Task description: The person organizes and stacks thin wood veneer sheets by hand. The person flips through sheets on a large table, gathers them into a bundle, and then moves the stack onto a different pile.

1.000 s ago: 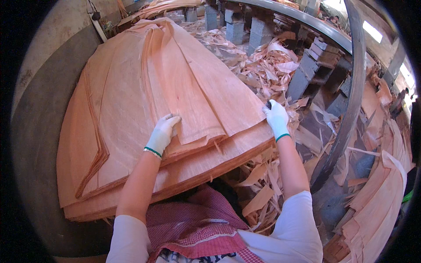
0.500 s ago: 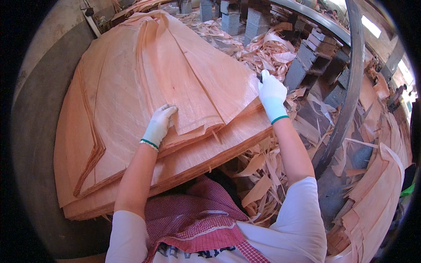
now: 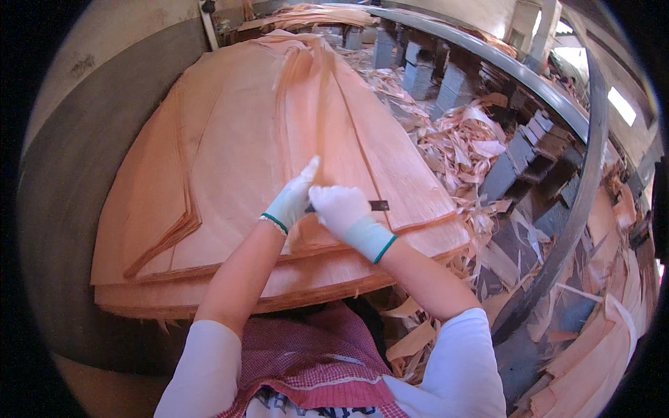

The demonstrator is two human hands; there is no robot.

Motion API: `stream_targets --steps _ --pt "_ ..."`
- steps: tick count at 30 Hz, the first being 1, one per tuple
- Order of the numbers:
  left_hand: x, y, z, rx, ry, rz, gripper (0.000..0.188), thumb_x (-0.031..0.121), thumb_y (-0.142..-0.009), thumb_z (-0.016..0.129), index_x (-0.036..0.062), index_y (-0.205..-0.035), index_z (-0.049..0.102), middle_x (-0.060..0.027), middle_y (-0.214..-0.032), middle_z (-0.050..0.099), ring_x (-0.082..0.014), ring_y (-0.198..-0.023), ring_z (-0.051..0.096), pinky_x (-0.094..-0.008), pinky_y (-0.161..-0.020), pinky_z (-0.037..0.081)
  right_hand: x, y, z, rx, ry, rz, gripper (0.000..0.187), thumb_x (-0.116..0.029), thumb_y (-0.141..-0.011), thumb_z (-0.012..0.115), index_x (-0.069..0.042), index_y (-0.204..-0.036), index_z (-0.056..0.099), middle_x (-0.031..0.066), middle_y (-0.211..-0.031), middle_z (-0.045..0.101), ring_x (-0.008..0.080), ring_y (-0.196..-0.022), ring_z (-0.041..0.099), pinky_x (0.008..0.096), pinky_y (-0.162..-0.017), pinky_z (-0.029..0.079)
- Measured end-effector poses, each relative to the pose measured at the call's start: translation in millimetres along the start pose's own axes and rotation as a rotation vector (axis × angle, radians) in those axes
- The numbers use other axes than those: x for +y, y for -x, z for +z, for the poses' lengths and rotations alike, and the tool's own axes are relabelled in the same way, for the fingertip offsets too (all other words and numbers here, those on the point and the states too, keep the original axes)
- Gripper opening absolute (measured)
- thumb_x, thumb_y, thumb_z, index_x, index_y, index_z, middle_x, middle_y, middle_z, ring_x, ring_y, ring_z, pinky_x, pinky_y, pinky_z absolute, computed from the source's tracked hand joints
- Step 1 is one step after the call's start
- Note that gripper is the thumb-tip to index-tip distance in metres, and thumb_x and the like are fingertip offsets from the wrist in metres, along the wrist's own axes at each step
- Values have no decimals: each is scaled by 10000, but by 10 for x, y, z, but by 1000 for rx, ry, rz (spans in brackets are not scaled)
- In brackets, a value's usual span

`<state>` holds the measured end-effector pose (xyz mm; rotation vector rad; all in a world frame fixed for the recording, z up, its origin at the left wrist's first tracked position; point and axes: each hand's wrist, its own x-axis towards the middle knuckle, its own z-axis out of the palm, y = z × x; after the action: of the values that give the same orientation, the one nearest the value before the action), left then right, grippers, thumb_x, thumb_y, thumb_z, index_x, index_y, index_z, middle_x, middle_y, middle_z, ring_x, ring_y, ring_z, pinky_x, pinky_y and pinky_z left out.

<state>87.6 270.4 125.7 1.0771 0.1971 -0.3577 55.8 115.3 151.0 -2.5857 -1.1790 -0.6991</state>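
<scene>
A thick stack of thin reddish wood veneer sheets (image 3: pixel 230 160) lies in front of me. Both my hands wear white gloves with green cuffs. My left hand (image 3: pixel 293 196) rests on the top sheets near the middle of the stack, fingers pointing up along a narrow veneer strip (image 3: pixel 326 104). My right hand (image 3: pixel 339 207) is right beside it, touching it, closed on a small dark flat blade (image 3: pixel 378 205) that sticks out to the right over the veneer.
Veneer scraps (image 3: pixel 460 146) are heaped to the right of the stack. Grey blocks (image 3: pixel 516 167) and a curved metal rail (image 3: pixel 585 181) run along the right. A grey wall (image 3: pixel 77 139) stands on the left. More veneer strips (image 3: pixel 592 348) lie at lower right.
My right hand came in from the stack's right edge to the middle, meeting my left hand. My left hand shifted slightly right and up. The view moved closer over the stack.
</scene>
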Motion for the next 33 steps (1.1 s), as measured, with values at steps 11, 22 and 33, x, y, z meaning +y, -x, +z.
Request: stream_targets --steps 11,22,33 --pt "-295 82 -324 160 -468 142 267 304 -819 649 42 -857 613 -27 -704 557 -136 -571 467 -302 -508 367 1307 423 57 -41 -282 617 400 -397 -810 631 -4 -881 617 191 -787 632 313 -755 620 389 -681 487" --pt "242 1053 -830 218 -522 361 297 240 -932 529 1 -1102 577 -97 -990 644 -177 -890 617 -295 -759 513 992 356 135 -606 -771 839 528 -479 -801 650 20 -966 601 61 -842 604 163 -738 552 296 -665 440" --pt "-623 3275 -1824 638 -414 172 315 256 -961 463 -22 -1003 605 -105 -851 672 -176 -745 657 -280 -660 541 1171 -74 108 -90 -1213 592 254 -234 -837 625 -42 -1003 605 57 -967 595 157 -918 561 313 -847 449"
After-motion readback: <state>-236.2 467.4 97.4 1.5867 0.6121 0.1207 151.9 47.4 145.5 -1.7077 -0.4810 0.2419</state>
